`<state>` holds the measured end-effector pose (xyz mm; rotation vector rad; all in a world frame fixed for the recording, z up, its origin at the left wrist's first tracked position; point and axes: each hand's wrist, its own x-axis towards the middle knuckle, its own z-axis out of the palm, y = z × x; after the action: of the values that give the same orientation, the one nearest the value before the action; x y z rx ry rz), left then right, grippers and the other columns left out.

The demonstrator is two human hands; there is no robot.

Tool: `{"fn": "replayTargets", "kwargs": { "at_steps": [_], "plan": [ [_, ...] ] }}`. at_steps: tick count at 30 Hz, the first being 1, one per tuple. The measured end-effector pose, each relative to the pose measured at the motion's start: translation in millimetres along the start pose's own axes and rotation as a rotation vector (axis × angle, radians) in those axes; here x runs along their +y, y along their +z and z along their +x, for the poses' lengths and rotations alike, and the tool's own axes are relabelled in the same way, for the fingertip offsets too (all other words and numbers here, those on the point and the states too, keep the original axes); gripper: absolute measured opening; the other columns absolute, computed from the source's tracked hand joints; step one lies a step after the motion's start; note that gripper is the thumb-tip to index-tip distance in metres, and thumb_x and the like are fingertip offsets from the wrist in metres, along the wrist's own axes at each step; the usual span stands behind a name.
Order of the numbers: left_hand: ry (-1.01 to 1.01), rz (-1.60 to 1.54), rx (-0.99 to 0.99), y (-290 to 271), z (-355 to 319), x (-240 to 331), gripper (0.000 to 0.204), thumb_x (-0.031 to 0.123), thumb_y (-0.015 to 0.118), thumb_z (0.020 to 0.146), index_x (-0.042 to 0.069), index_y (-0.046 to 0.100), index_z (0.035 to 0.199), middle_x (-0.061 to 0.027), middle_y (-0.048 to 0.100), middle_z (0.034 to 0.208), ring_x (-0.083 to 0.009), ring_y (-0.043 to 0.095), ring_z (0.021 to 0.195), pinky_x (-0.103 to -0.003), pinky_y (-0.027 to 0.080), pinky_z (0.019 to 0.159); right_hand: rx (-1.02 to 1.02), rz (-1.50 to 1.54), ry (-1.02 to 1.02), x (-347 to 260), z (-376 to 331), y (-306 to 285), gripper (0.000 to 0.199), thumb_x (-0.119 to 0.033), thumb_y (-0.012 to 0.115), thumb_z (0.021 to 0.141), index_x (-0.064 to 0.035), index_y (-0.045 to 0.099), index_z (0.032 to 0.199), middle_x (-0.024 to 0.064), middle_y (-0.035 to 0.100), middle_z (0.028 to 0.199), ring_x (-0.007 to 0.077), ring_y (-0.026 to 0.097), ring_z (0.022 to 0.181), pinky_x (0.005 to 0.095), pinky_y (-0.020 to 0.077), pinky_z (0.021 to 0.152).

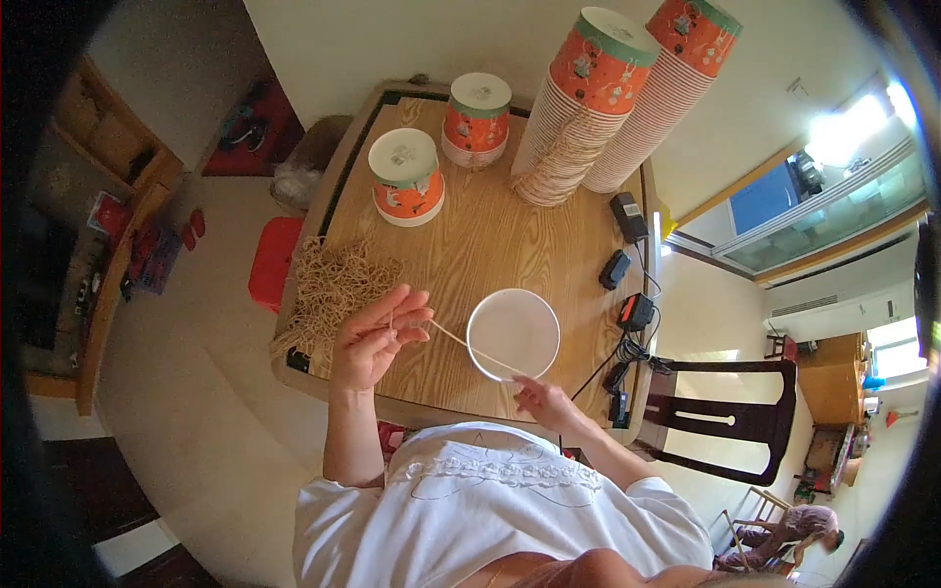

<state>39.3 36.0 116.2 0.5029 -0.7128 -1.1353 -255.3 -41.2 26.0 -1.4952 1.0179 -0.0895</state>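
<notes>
A thin tan paper cord (456, 338) runs taut between my two hands, across the mouth of a white paper tub (555, 338). The tub stands on the table near its front edge, opening up. My left hand (368, 338) is raised beside a loose heap of cords (338, 284), the cord's one end between its thumb and fingers. At the tub's near rim, my right hand (542, 400) pinches the other end of the cord. Its fingertips are close to the rim; whether they also grip it I cannot tell.
On the wooden table (451, 255) stand two upturned orange-and-green tubs (407, 181) (477, 122) and two tall leaning stacks of tubs (578, 118) (667, 98). Black chargers and cables (632, 314) lie along the right edge. A dark chair (725, 416) and a red stool (270, 265) flank the table. Another person (784, 537) sits far right.
</notes>
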Motion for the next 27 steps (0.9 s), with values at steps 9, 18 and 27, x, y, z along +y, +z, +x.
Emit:
{"fn": "replayTargets", "kwargs": {
  "at_steps": [9, 18, 27],
  "plan": [
    [-0.365, 0.501, 0.18, 21.3, 6.4, -52.3, 0.018, 0.014, 0.058, 0.084, -0.001, 0.065, 0.092, -0.0086, 0.066, 0.083, -0.0118, 0.062, 0.073, -0.024, 0.05, 0.065, 0.315, -0.243, -0.565, -86.3, 35.1, -39.3, 0.017, -0.001, 0.063, 0.073, -0.0037, 0.061, 0.09, 0.0088, 0.059, 0.085, 0.0188, 0.057, 0.074, 0.0283, 0.0477, 0.069],
    [-0.418, 0.542, 0.147, 25.1, 7.9, -106.5, 0.019, 0.016, 0.06, 0.084, -0.001, 0.066, 0.089, -0.0041, 0.063, 0.07, -0.0081, 0.058, 0.062, -0.022, 0.048, 0.058, 0.17, -0.125, -0.64, -112.1, 35.6, -23.2, 0.039, -0.006, 0.066, 0.075, -0.0051, 0.055, 0.112, 0.005, 0.057, 0.094, 0.0129, 0.055, 0.082, 0.0264, 0.0456, 0.072],
    [-0.408, 0.952, -0.142, 9.5, -2.1, -75.9, 0.018, 0.016, 0.064, 0.08, 0.0, 0.064, 0.086, -0.0049, 0.063, 0.072, -0.0084, 0.055, 0.066, -0.026, 0.045, 0.061, 0.168, 0.068, -0.519, -92.9, 33.8, -58.1, 0.003, -0.002, 0.062, 0.077, 0.0007, 0.063, 0.078, 0.0043, 0.06, 0.076, 0.0108, 0.056, 0.076, 0.0239, 0.0433, 0.07]
  ]
}}
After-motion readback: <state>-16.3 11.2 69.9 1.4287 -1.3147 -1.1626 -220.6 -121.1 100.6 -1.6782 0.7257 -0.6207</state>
